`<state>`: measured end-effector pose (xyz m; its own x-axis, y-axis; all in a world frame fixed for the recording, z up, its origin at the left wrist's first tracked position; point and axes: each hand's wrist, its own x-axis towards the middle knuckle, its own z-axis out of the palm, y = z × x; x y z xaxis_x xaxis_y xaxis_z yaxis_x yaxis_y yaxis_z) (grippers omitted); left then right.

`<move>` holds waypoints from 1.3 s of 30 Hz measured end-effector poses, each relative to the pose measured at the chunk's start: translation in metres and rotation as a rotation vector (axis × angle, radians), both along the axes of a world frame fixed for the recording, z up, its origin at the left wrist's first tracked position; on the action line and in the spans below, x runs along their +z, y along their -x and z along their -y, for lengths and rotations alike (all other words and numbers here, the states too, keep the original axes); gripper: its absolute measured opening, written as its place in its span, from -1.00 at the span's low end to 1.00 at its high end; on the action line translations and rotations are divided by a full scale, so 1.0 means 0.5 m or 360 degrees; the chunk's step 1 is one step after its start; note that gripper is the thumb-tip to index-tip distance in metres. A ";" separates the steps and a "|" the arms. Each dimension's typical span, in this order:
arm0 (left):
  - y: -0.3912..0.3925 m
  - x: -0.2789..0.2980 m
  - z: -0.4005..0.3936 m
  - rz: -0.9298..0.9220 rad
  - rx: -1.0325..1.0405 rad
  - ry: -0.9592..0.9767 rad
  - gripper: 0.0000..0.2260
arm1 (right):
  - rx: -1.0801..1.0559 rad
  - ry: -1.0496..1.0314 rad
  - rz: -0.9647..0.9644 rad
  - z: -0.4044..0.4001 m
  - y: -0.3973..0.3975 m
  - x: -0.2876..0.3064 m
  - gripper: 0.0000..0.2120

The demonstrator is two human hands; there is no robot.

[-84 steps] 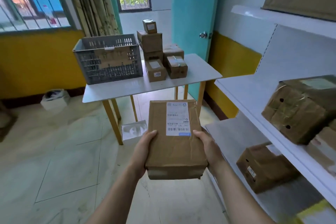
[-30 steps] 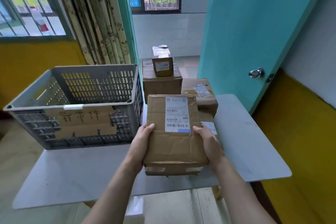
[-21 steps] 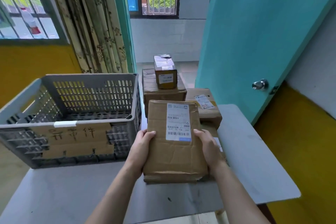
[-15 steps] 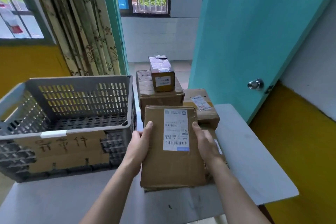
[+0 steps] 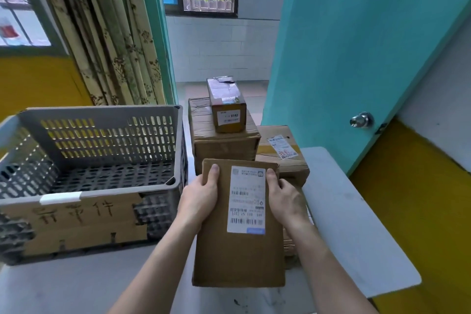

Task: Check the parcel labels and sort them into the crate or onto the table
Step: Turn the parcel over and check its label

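I hold a flat brown cardboard parcel [image 5: 237, 255] with a white barcode label [image 5: 246, 199] facing up, over the white table [image 5: 356, 232]. My left hand [image 5: 200, 199] grips its left edge with the thumb on top. My right hand [image 5: 286, 200] grips its right edge the same way. The parcel lies over other small parcels, mostly hidden beneath it. To the left stands the grey slotted crate [image 5: 102, 140], nothing visible inside, with a handwritten cardboard sign [image 5: 74, 222] on its front.
Behind the held parcel is a stack: a large brown box [image 5: 224, 143] with a small labelled box [image 5: 226, 106] on top, and another labelled box [image 5: 280, 153] to its right. A teal door [image 5: 356, 46] with a knob stands at right; curtains hang behind the crate.
I walked from the shelves up to the table with the parcel. In the last half second the parcel moved forward and lower over the small parcels, and both hands slid further up its sides.
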<state>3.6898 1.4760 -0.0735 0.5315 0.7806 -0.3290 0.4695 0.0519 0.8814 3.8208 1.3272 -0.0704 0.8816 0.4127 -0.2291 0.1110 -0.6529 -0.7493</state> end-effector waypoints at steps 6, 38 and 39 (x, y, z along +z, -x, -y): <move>-0.017 0.010 -0.002 0.0043 0.0049 0.0144 -0.45 | 0.0124 -0.0050 -0.0046 0.010 -0.028 0.005 -0.42; 0.033 -0.025 0.091 0.0850 -0.0086 0.0422 -0.41 | 0.0004 -0.0750 -0.0374 0.078 -0.043 0.023 -0.91; 0.035 -0.024 0.091 0.0887 -0.0069 0.0462 -0.44 | 0.0071 -0.0777 -0.0429 0.084 -0.041 0.027 -0.91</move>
